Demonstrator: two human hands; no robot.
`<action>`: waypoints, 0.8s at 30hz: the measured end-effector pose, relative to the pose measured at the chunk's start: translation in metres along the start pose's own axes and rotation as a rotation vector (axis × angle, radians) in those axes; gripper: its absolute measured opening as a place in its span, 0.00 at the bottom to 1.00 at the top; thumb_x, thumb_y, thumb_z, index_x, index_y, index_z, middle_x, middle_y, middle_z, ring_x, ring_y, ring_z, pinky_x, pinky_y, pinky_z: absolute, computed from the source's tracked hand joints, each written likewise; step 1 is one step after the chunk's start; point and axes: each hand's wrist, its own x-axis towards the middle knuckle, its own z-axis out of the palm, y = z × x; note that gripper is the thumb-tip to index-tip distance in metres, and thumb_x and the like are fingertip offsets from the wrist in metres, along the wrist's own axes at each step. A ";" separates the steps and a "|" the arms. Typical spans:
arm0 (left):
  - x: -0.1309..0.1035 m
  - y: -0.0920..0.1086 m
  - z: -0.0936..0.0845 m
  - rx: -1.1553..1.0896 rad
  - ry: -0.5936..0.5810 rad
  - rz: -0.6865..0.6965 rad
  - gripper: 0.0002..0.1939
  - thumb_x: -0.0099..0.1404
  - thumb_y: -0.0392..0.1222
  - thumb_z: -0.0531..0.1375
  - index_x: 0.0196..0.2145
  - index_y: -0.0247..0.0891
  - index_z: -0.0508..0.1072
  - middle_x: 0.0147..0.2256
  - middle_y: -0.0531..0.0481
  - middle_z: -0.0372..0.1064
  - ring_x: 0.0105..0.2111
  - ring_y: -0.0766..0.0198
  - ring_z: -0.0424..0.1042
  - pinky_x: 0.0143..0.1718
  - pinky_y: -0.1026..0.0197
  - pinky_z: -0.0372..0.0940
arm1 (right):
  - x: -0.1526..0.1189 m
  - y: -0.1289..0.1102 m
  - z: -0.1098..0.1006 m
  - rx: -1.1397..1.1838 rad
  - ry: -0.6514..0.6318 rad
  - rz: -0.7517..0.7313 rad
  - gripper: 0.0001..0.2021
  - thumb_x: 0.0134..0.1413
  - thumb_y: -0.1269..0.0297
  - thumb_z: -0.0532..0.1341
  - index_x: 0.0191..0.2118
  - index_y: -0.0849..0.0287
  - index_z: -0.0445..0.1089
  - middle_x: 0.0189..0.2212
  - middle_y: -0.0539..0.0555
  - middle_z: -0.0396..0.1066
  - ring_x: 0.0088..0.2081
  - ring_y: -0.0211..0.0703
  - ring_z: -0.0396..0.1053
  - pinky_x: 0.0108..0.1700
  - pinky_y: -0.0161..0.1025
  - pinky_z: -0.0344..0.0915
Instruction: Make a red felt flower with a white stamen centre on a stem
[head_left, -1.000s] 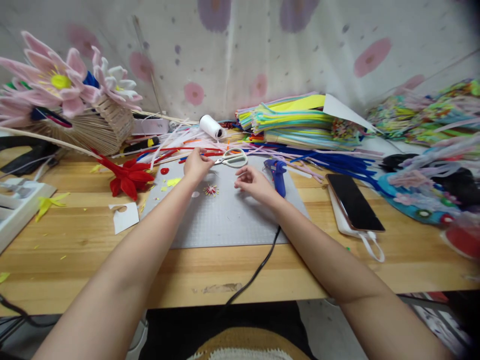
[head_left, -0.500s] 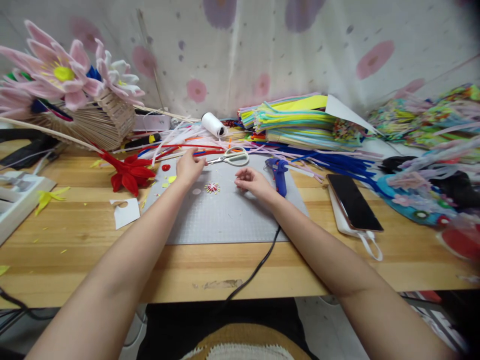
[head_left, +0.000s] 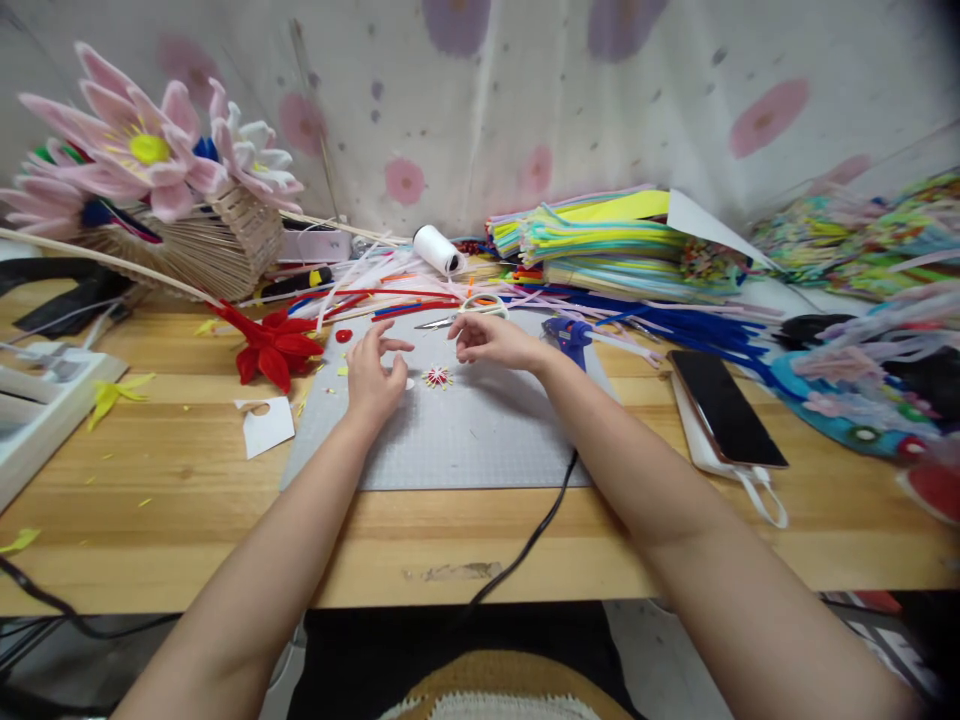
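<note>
A small star-like piece (head_left: pixel 437 377), red and white with yellow tips, lies on the grey cutting mat (head_left: pixel 450 455) between my hands. My left hand (head_left: pixel 375 375) hovers just left of it, fingers apart and nothing visible in them. Over the mat, up and right of the piece, my right hand (head_left: pixel 491 341) has loosely bent fingers, with no object showing between them. Behind that hand are white-handled scissors (head_left: pixel 435 323), partly covered by it. A blue glue gun (head_left: pixel 571 338) lies beyond my right forearm, which hides part of it.
A red fuzzy flower (head_left: pixel 276 347) and cut white card (head_left: pixel 268 428) lie left. At the back are a white thread spool (head_left: pixel 435 250) and bundled pipe cleaners (head_left: pixel 600 240). A phone (head_left: pixel 726 408) lies right; a black cable (head_left: pixel 525 550) crosses the front edge.
My left hand has drawn back toward me from near the scissor tips, its fingers spreading. My right hand has moved left and up, now in front of the scissors. The view has shifted slightly.
</note>
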 end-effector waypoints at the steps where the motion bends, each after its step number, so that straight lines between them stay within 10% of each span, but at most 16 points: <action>1: -0.001 0.000 -0.001 0.011 -0.005 0.019 0.26 0.54 0.29 0.54 0.52 0.38 0.62 0.37 0.50 0.76 0.43 0.57 0.71 0.52 0.50 0.56 | 0.003 0.000 0.001 0.001 0.004 0.003 0.13 0.41 0.74 0.61 0.36 0.57 0.62 0.24 0.45 0.67 0.27 0.34 0.65 0.30 0.33 0.63; 11: 0.004 0.006 -0.005 -0.218 -0.097 0.029 0.18 0.56 0.40 0.61 0.46 0.38 0.67 0.35 0.49 0.75 0.44 0.57 0.72 0.53 0.50 0.57 | 0.003 -0.014 0.025 -0.069 0.113 -0.152 0.11 0.42 0.73 0.61 0.35 0.57 0.65 0.24 0.45 0.67 0.28 0.34 0.65 0.32 0.34 0.61; 19: 0.006 0.017 0.008 -0.878 -0.061 -0.437 0.28 0.47 0.40 0.68 0.46 0.37 0.66 0.42 0.41 0.75 0.44 0.57 0.73 0.48 0.54 0.63 | 0.014 -0.023 0.042 0.624 0.465 0.087 0.13 0.40 0.72 0.64 0.33 0.57 0.62 0.22 0.42 0.67 0.24 0.30 0.66 0.27 0.29 0.61; 24: 0.006 0.034 0.014 -0.923 0.020 -0.485 0.26 0.48 0.39 0.68 0.45 0.36 0.67 0.40 0.43 0.76 0.43 0.58 0.74 0.47 0.56 0.65 | 0.011 -0.026 0.062 0.912 0.499 0.213 0.13 0.38 0.73 0.66 0.30 0.57 0.60 0.23 0.42 0.67 0.23 0.27 0.64 0.25 0.26 0.59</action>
